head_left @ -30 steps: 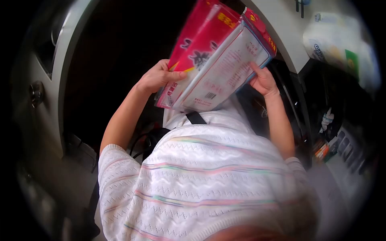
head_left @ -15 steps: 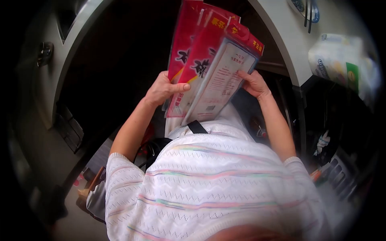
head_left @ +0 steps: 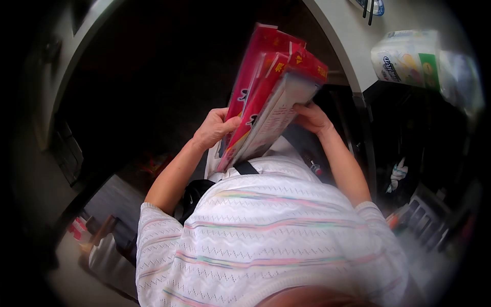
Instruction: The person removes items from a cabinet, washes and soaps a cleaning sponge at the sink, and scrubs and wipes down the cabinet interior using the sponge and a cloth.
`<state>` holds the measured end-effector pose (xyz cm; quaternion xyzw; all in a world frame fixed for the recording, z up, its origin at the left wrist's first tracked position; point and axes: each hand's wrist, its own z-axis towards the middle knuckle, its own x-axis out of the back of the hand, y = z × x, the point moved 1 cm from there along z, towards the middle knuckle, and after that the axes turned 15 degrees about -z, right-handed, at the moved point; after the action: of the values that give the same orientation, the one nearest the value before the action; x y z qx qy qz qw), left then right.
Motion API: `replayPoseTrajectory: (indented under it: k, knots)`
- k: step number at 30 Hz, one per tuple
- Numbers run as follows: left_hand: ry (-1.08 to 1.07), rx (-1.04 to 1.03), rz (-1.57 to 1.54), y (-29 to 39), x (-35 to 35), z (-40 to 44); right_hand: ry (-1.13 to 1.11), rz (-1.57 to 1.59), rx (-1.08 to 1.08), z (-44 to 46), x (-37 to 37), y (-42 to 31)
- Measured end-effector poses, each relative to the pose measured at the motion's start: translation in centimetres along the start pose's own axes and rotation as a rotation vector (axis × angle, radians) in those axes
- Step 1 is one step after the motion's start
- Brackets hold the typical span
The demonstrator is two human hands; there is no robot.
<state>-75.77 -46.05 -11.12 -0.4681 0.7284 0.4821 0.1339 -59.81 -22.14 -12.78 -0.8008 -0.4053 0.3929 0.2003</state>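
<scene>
Several flat red and clear plastic packages (head_left: 266, 102) are fanned between my hands in front of my waist, their red tops tilted up to the right. My left hand (head_left: 217, 128) grips their left edges, thumb across the front. At the right, my right hand (head_left: 312, 117) holds the frontmost package, which has a pale face with small red print; its fingers are partly hidden by the package. The lower ends of the packages reach a black strap (head_left: 246, 168) at my waist.
A curved pale counter edge (head_left: 340, 46) runs on the right, bearing a printed plastic pack (head_left: 406, 59) and a plate with dark chopsticks (head_left: 377, 7). A slotted grey rack (head_left: 422, 217) is at the lower right. Brown and white items lie at the lower left.
The packages have moved down and closer together, and the front one has turned to a narrower angle. My hands have come nearer each other. The view has shifted.
</scene>
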Motion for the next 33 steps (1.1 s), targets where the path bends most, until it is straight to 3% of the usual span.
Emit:
replayPoseTrajectory:
  k: [8, 10, 14, 17, 21, 22, 26, 29, 30, 31, 33]
  knots:
    - [0.113, -0.018, 0.145, -1.4, 0.9, -2.6, 0.031, 0.132, -0.093, 1.9, 0.9, 4.5]
    - [0.104, -0.051, 0.059, -2.3, 2.5, -2.2, -0.059, 0.132, -0.171, 3.3, 1.2, 4.7]
    - [0.033, 0.056, -0.059, -2.5, 2.9, -2.1, -0.213, -0.02, -0.219, 5.7, 0.9, 3.9]
    - [-0.061, -0.02, -0.068, -0.8, 1.9, -3.3, -0.228, -0.159, -0.222, 7.1, 0.0, 2.2]
    - [0.022, 0.02, 0.155, -1.6, 2.9, -2.9, -0.198, -0.191, -0.198, 8.5, -2.1, 2.1]
    - [0.039, 0.061, 0.079, -2.1, 4.1, -2.6, -0.205, -0.168, -0.181, 9.3, -3.1, 2.5]
    - [0.22, 0.001, -0.104, -2.4, 9.5, -1.8, -0.269, -0.214, -0.186, 13.1, -7.4, 1.9]
    - [0.295, -0.103, -0.013, -1.4, 16.3, -5.5, -0.183, -0.405, -0.199, 16.5, -13.2, 1.9]
    - [0.401, -0.093, -0.116, -0.8, 13.6, -4.4, -0.166, -0.382, -0.201, 14.9, -9.0, 0.0]
    - [0.499, -0.103, -0.241, 1.0, 16.5, -8.1, -0.148, -0.391, -0.207, 15.8, -10.6, 0.2]
    - [0.889, -0.324, -0.453, 2.4, 23.0, -15.4, -0.098, -0.399, -0.23, 17.4, -12.4, 1.3]
